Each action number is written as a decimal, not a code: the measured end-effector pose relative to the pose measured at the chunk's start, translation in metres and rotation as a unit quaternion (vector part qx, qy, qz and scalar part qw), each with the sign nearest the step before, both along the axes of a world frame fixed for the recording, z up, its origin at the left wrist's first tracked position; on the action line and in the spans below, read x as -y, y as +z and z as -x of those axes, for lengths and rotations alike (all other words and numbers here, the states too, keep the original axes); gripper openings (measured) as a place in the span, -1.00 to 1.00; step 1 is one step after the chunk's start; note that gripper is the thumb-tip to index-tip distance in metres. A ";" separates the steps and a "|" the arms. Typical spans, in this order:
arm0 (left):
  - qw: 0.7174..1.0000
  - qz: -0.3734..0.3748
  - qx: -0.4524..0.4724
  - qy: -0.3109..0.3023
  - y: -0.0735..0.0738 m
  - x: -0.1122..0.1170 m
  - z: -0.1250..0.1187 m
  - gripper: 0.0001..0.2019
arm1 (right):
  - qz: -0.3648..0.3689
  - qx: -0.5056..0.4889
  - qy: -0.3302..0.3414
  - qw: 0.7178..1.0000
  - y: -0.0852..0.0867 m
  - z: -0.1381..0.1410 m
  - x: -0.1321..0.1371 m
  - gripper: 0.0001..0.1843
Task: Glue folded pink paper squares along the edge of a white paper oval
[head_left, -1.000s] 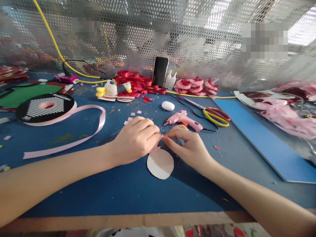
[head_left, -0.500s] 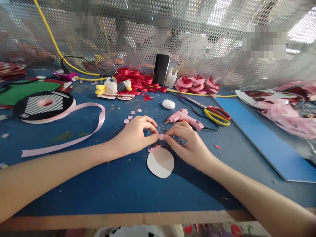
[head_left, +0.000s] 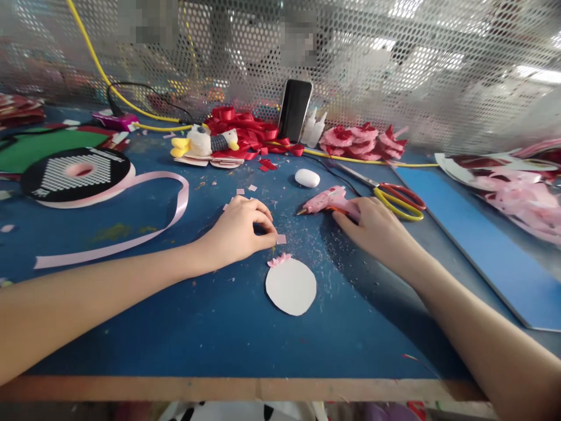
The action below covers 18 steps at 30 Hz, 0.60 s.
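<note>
1. Stretching across the scene, a blue surface carries the craft work, with a spool of pink ribbon lying to the left, its tail unrolled.
2. The right hand reaches to the far side, its fingers wrapped around the handle of a pink glue gun; how firmly they grip cannot be told.
3. The left hand rests near the middle, thumb and forefinger pinching a scrap of pink.
4. A white disc lies flat on the near side, between the two forearms and touched by neither hand.
5. A short pink frill sits along the disc's far left edge; the remaining rim is bare, suggesting work at an early stage, with most of the edge undecorated.
6. The pinched pink square lies just beyond the frill, apart from it and seemingly unattached; similar loose squares lie behind the left hand.
</note>
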State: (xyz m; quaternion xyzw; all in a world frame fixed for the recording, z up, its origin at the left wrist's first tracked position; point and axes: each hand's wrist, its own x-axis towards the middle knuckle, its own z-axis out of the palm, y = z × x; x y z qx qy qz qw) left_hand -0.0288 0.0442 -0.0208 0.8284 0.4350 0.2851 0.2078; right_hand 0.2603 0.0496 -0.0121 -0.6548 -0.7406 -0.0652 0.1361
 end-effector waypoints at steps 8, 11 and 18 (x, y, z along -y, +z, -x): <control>0.999 -0.031 -0.004 -0.034 0.000 -0.001 0.001 -0.92 | 0.029 -0.101 0.081 0.991 0.018 0.017 0.012 -0.69; 0.998 -0.045 -0.010 -0.039 -0.001 -0.001 0.001 -0.93 | -0.007 -0.083 0.131 0.988 0.014 0.021 0.015 -0.73; 0.997 -0.060 -0.027 -0.041 -0.001 0.003 0.001 -0.92 | -0.046 -0.050 0.182 0.981 0.002 0.022 0.014 -0.81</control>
